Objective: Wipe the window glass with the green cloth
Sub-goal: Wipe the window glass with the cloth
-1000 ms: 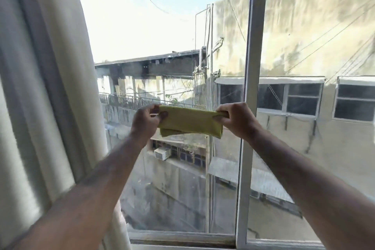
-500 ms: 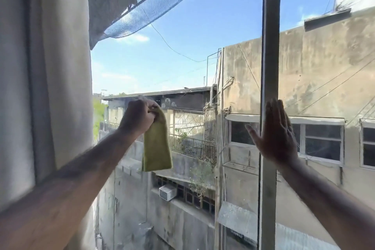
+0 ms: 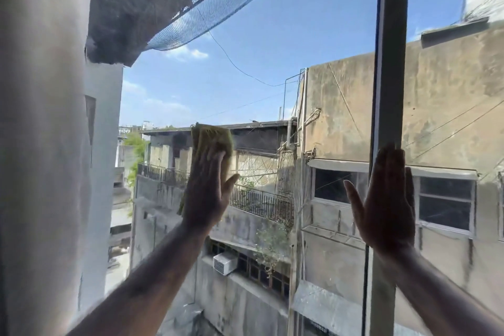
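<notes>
our left hand (image 3: 207, 194) lies flat and spread, palm pressing the one green cloth (image 3: 211, 142) against the window glass (image 3: 272, 76); the fingers are extended upward over the cloth and the thumb sticks out to the right, so the cloth is held by pressure, not pinched. the cloth's top edge shows above our fingertips and a thin strip of it shows along the left side of the hand, down near the wrist.

starting from the far left, one pale curtain (image 3: 41, 144) fills the edge of the view from top to bottom. next to it comes the pane we are pressing on, with our left forearm rising from the bottom toward the cloth. through this pane we see blue sky, one dark net (image 3: 218, 5) stretched under an overhang at the top, weathered concrete buildings, a railed balcony and one white air conditioner (image 3: 225, 263) mounted low on a wall.

further right stands one vertical window frame bar (image 3: 390, 63), running the full height of the view. our right hand (image 3: 387, 204) is open and flat with fingers together pointing up and the thumb spread to the left; it holds nothing and its fingers overlap the bar. whether the palm touches the bar or the glass beside it we cannot tell.

we count two hands, one cloth, one frame bar and two panes in view.
</notes>
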